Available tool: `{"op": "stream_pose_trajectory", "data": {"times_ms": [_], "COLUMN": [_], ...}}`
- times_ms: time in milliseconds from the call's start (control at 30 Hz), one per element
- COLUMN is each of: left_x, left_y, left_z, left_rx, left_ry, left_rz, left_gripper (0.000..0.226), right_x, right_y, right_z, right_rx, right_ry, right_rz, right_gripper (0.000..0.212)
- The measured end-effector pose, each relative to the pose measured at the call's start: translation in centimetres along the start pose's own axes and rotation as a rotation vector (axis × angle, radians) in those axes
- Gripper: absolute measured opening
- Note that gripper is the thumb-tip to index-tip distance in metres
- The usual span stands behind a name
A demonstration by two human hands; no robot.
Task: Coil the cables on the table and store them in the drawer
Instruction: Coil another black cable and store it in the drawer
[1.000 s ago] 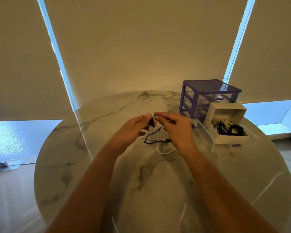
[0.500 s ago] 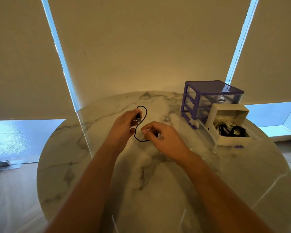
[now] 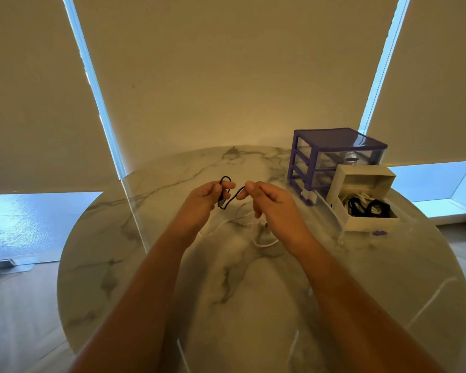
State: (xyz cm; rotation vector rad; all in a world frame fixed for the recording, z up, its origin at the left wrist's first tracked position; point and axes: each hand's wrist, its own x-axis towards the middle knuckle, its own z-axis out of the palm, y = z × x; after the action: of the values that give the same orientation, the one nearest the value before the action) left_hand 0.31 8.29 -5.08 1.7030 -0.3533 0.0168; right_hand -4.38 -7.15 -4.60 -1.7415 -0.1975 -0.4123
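A thin black cable is held up above the round marble table. My left hand grips one end, with a small loop sticking up above the thumb. My right hand pinches the cable's other part between thumb and forefinger, just right of the left hand. A white cable lies loose on the table under both hands. At the right stands the pulled-out white drawer, holding coiled black and white cables.
A purple-framed drawer unit with clear drawers stands behind the white drawer at the table's right back. A small purple piece lies in front of the drawer. Window blinds hang behind the table, and the floor shows on both sides.
My right hand has risen from the table and come up level with my left hand. The black cable now hangs in a short curve between them. The white cable is uncovered.
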Motion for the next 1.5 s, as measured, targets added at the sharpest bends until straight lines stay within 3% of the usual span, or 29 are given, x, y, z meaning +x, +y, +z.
{"op": "stream_pose_trajectory", "data": {"times_ms": [233, 400, 533, 667, 867, 1033, 1267, 1500], "left_x": [-0.2, -0.3, -0.4, -0.4, -0.1, 0.0, -0.3, -0.3], "left_y": [0.2, 0.0, 0.1, 0.6, 0.8, 0.9, 1.0, 0.6], "left_z": [0.1, 0.2, 0.4, 0.4, 0.5, 0.3, 0.5, 0.4], "left_rx": [0.070, 0.013, -0.109, -0.215, -0.155, -0.158, -0.140, -0.140], "left_ry": [-0.094, -0.207, -0.257, -0.241, -0.186, -0.137, -0.224, -0.192], "left_rz": [0.005, -0.036, -0.065, -0.100, -0.098, -0.133, -0.096, -0.060], "left_gripper": [0.032, 0.036, 0.032, 0.029, 0.030, 0.035, 0.033, 0.034], "right_x": [0.6, 1.1, 1.3, 1.5, 1.1, 1.1, 0.8, 0.8], "right_y": [0.4, 1.0, 1.3, 2.1, 2.7, 2.2, 1.8, 1.5], "right_z": [-0.4, -1.5, -1.6, -1.1, -0.3, 0.3, 0.6, 1.1], "right_rx": [0.275, 0.409, 0.248, -0.104, -0.795, -0.747, -0.453, -0.514], "right_ry": [0.008, 0.172, 0.337, 0.359, 0.395, 0.269, 0.239, 0.176], "right_rz": [0.080, 0.145, 0.168, 0.086, -0.299, -0.512, -0.331, -0.242], "right_gripper": [0.034, 0.029, 0.026, 0.026, 0.027, 0.033, 0.025, 0.024]}}
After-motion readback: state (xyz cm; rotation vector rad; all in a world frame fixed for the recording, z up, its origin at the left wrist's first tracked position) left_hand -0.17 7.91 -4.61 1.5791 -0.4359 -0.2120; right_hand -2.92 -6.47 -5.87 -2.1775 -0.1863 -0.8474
